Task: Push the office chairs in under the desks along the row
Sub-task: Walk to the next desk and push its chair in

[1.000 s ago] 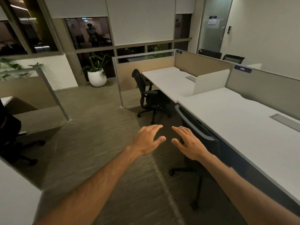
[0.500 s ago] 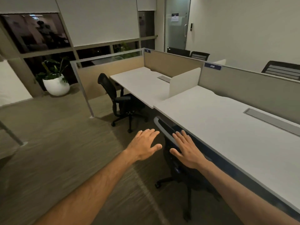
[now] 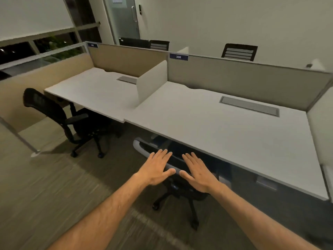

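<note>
A black office chair with a grey-rimmed backrest point(image 3: 138, 144) stands at the near white desk point(image 3: 225, 134), its seat under the desktop and its wheeled base on the floor. My left hand point(image 3: 156, 168) and my right hand point(image 3: 196, 171) lie flat, fingers spread, on or just over the top edge of that backrest; contact is hard to judge. A second black mesh chair point(image 3: 54, 112) stands at the far desk point(image 3: 97, 91) to the left, its back out from the desk edge.
A low white divider point(image 3: 151, 83) separates the two desks, and grey and beige partition panels point(image 3: 243, 76) run behind them. More chair backs point(image 3: 238, 52) show beyond the partition. A metal post foot point(image 3: 35, 154) sits on the carpet at left. A glass door point(image 3: 124, 17) is at the back.
The view has swung right and closer to the near desk. Both hands have moved forward from mid-air onto the near chair's backrest, which now sits closer under the desk.
</note>
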`<state>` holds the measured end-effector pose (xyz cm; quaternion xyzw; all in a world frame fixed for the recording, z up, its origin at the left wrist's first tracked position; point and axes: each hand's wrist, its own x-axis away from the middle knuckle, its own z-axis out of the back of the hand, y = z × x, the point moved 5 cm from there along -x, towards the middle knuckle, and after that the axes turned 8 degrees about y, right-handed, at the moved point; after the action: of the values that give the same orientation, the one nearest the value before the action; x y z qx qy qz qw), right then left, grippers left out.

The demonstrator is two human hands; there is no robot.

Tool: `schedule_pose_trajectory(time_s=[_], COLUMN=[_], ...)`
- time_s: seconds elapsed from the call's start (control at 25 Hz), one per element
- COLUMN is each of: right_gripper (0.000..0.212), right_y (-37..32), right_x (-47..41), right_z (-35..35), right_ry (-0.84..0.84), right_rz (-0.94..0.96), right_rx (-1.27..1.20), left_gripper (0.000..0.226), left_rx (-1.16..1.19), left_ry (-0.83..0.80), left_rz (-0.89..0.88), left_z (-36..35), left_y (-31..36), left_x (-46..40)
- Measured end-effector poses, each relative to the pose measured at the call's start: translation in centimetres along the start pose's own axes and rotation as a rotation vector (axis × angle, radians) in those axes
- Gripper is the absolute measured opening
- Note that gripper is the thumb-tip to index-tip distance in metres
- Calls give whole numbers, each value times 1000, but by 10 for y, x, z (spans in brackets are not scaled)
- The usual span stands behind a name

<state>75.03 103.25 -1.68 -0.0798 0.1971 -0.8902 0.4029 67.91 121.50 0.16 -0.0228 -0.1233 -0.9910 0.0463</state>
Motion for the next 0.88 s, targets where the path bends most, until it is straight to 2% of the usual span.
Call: schedule_pose_trajectory(time_s=[0.2,0.36,0.52,0.88], right_gripper=[73,69,67,69], right_y=[6,3,0,13], right_x=[-11,-12,-13,-4], right_z=[-25,-43,-39,-28], right_ry=[0,63,135,251], right_rz=[-198,-328,-394,-439], right_rx=[12,90,148,293], left_gripper=[77,74,74,85], left_rx=[-5,-13,-21,-102], left_ry=[-115,-110,-91,-39], left_rz=[-153,-254,-340,-386], left_z=[-16,-20,-20,-18], left_y=[-36,-66,-89,-115], left_x=[-25,-42,-52,-83])
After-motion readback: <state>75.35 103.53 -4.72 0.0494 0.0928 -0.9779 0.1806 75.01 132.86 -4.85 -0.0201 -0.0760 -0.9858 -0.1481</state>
